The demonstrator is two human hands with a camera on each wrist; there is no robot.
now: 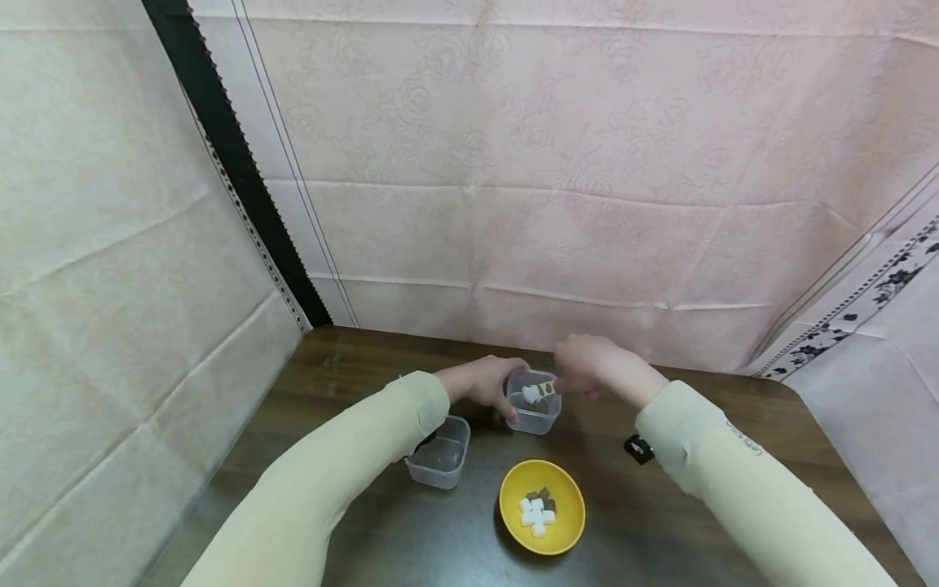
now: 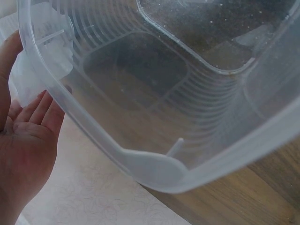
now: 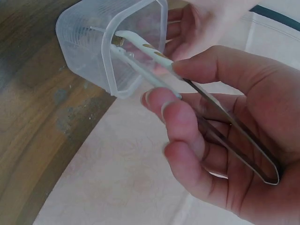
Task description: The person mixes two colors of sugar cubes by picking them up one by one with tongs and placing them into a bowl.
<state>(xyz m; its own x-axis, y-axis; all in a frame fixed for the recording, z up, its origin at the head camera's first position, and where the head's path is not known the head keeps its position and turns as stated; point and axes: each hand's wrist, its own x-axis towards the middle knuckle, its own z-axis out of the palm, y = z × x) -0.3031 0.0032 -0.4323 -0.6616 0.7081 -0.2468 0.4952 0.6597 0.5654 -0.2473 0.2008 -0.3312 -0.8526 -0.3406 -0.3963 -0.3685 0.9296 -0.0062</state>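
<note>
The left hand (image 1: pixel 484 383) grasps a clear plastic tub (image 1: pixel 533 402) at its left side, fingers curled round the wall, holding it at the far middle of the dark wooden counter (image 1: pixel 660 522); the right hand (image 1: pixel 587 367), just beside the tub on its right, pinches a pair of tongs (image 3: pixel 187 89) between thumb and fingers, the grip clenched on the metal arms; the tongs' white tips (image 3: pixel 124 40) reach inside the tub's mouth, and in the head view a small white piece and a brown one show at that spot, though whether the tips hold one cannot be told; a second clear tub (image 1: pixel 440 452) sits nearer on the counter under the left sleeve (image 1: pixel 352 456); a yellow bowl (image 1: pixel 565 530) stands nearest the person, between the arms, with white and dark brown cubes (image 1: pixel 538 510) lying together inside it; pink patterned cloth (image 1: pixel 513 163) hangs behind the counter; the left wrist view shows the palm and fingers (image 2: pixel 28 140) against a tub's rim.
</note>
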